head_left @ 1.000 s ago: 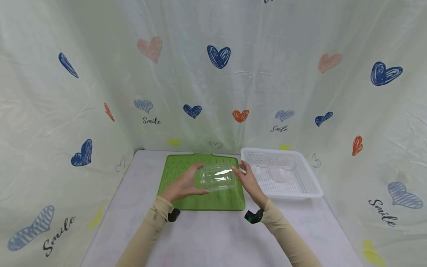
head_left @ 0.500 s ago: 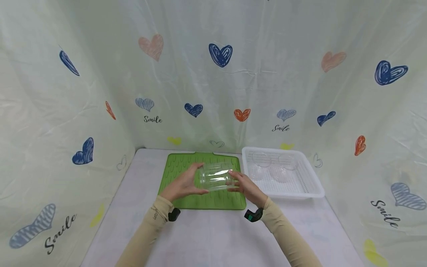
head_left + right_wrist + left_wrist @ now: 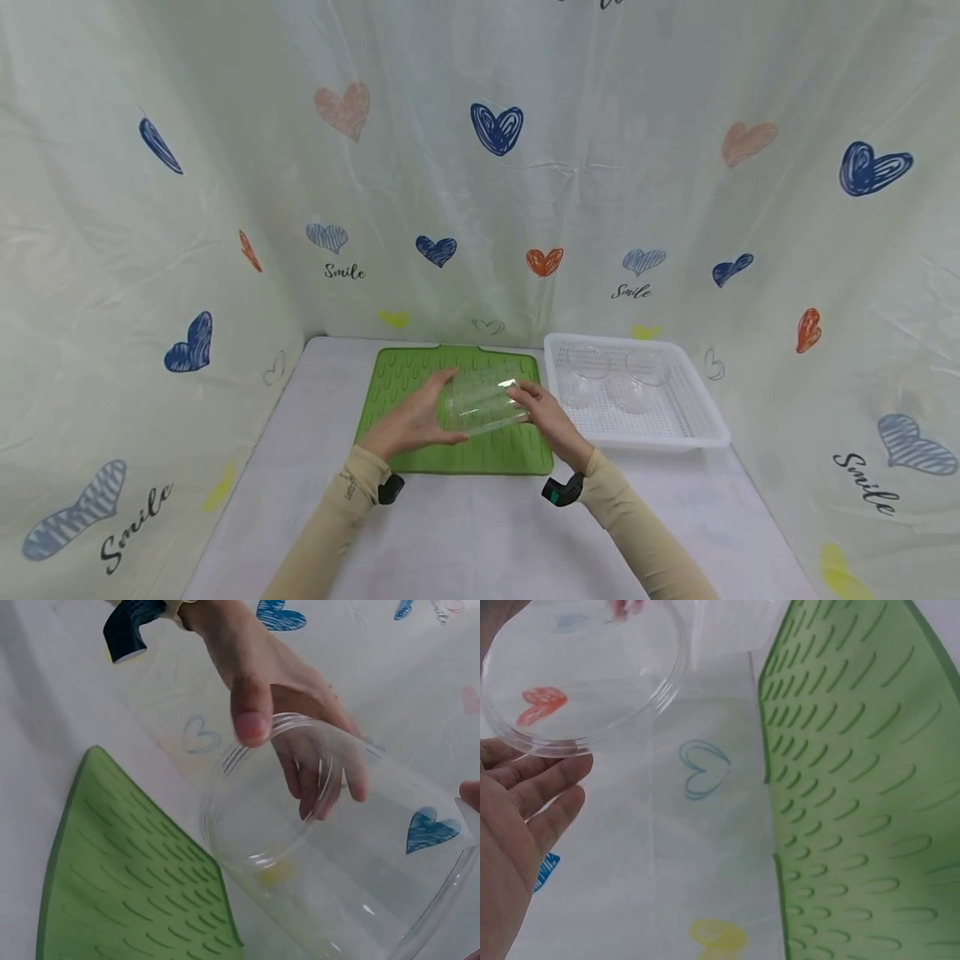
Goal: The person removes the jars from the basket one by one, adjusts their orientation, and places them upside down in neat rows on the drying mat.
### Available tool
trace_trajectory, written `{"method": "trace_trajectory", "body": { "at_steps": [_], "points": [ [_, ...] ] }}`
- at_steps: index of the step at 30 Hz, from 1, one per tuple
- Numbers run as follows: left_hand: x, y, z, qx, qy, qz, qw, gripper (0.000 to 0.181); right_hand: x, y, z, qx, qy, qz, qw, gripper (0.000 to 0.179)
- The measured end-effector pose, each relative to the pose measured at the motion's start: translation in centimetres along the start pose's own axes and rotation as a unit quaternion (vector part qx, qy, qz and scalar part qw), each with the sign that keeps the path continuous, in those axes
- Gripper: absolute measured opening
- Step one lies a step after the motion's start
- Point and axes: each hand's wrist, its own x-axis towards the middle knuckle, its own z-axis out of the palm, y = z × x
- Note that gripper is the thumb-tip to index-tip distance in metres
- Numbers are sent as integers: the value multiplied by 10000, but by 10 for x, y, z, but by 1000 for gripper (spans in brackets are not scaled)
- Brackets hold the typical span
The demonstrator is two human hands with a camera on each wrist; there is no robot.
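Note:
In the head view a clear cylindrical jar lies sideways in the air over a green ridged mat, its right end tilted slightly up. My left hand holds the left end, thumb and fingers spread across its rim. At the opposite end, my right hand grips the jar with curled fingers. The left wrist view catches the left hand with fingers under the round rim. In the right wrist view, the left thumb presses the ringed end of the jar; only right fingertips show at the edge.
A white perforated basket stands right of the mat, holding several clear round containers. The pale table reaches toward me in front of the mat. A curtain printed with hearts hangs behind and at both sides.
My right hand has moved left from the jar's end onto its side and now grips it. The jar has tilted slightly, and my left hand has stayed on its end.

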Motion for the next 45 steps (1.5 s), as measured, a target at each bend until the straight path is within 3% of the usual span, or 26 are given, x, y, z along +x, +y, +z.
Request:
{"method": "trace_trajectory", "body": {
  "at_steps": [7,13,16,27,33,35,38,42,45],
  "points": [
    [-1,2,2,298,-71,35,9995,116,-6,-10,10,-815,779,-820,9902,91],
    [2,0,6,360,187,251,9989,113,-8,-14,21,-1338,956,-1832,9692,96],
    [4,0,10,418,274,338,9982,110,-9,-13,26,-1592,957,-2149,9588,98],
    [7,-3,17,350,533,520,9966,107,-12,-15,32,-1758,677,-2536,9488,107],
    [10,-9,20,148,754,619,9951,103,-12,-13,34,-1643,409,-2634,9497,110],
    [12,-13,21,41,852,491,9951,104,-13,-13,35,-1593,329,-2579,9524,109],
    [17,-23,19,-210,1088,51,9938,106,-15,-13,37,-1603,307,-2441,9559,104],
    [21,-47,8,-580,1355,-636,9870,110,-17,-10,38,-1648,315,-2291,9588,98],
    [24,-69,0,-558,1523,-998,9817,109,-19,-7,40,-1639,231,-2246,9603,96]
  ]
}}
